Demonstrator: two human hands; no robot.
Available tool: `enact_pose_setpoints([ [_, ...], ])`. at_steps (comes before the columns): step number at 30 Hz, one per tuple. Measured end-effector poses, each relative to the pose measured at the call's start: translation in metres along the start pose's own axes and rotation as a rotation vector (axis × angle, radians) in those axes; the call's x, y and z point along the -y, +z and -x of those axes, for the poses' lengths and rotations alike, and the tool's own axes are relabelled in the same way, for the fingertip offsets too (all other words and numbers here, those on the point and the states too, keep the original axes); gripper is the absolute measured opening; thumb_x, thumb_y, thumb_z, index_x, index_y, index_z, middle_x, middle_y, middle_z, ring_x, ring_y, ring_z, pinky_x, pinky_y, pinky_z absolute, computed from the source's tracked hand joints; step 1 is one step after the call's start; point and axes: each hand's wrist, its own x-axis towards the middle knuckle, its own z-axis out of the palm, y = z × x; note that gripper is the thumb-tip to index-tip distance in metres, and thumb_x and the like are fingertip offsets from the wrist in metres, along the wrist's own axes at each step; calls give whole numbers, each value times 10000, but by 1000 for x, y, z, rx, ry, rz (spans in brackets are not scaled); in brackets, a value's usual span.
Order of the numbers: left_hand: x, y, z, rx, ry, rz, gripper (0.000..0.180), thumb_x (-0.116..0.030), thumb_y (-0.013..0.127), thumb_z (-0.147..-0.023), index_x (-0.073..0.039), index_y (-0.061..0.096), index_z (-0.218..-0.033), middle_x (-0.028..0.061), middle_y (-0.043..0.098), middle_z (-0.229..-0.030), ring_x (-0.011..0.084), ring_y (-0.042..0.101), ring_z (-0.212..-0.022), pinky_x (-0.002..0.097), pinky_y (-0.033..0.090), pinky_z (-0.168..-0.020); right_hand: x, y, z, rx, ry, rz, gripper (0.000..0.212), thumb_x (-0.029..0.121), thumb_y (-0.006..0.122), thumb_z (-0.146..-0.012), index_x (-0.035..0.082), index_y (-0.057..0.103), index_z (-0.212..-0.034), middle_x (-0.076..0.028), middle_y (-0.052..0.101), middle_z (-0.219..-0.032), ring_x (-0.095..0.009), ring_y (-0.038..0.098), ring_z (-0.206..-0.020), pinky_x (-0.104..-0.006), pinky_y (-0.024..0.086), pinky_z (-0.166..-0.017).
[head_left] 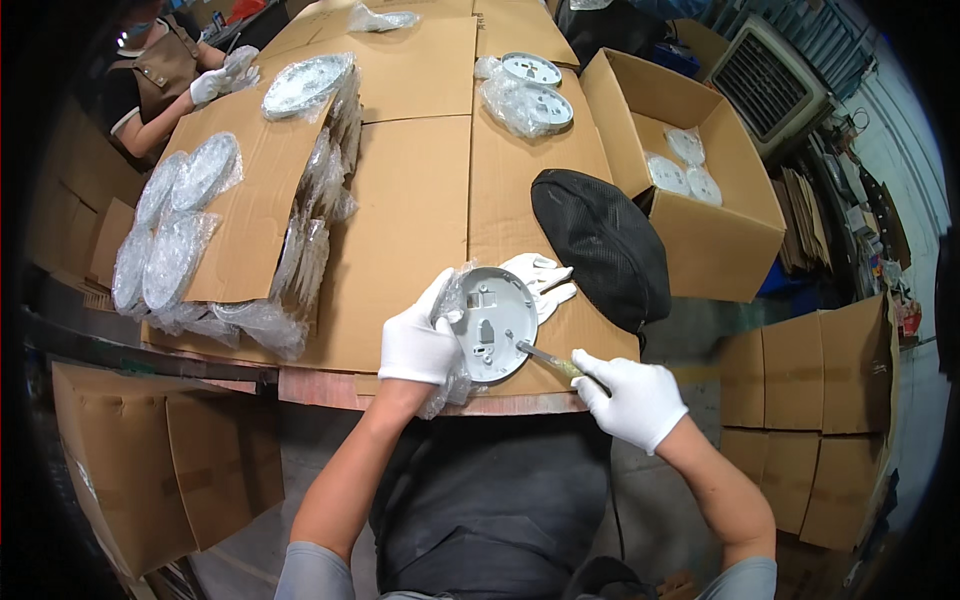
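I had the left hand [417, 342] clasping a round grey base [500, 318] (plastic wrap [457, 385] alongside) and, at its four o'clock, the right hand [632, 398] closed on a screwdriver [550, 359].

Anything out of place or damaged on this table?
At least one loose white glove lies rumpled beside the disc, though the left hand and right hand both wear gloves. It looks stray; no spill or damage stands out.

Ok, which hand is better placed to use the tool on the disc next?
Probably the right hand: it holds the tool, tip at the disc; the left hand holds the disc's edge.
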Motion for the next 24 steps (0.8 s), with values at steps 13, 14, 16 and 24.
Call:
enact_pose_setpoints([
  [13,-26,0,13,-29,55,16,521,53,509,-841,-99,622,-1326,201,719,-1007,319,725,-906,331,552,-817,30,-32,-27,369,-26,113,247,249,535,-944,82,639,-1094,-164,687,-751,-363,689,-677,-471,550,-607],
  [14,-20,-1,11,-32,56,13,521,53,509,-841,-99,622,-1326,201,719,-1007,319,725,-906,331,552,-817,31,-30,-24,367,-30,111,247,249,535,-944,82,639,-1094,-164,687,-751,-363,689,-677,-471,550,-607],
  [16,-1,-1,5,-43,23,91,554,107,485,-812,-65,625,-1321,179,738,-997,224,736,-867,297,548,-817,31,-19,-12,254,-16,71,274,237,550,-936,84,642,-1145,-163,681,-742,-352,685,-637,-464,546,-562],
  [24,-3,-1,-6,26,-56,-12,560,56,454,-798,-56,620,-1322,220,716,-1084,277,727,-965,333,542,-870,14,24,14,-21,17,-28,320,265,616,-919,146,659,-1212,-110,645,-703,-297,668,-603,-419,542,-544],
])
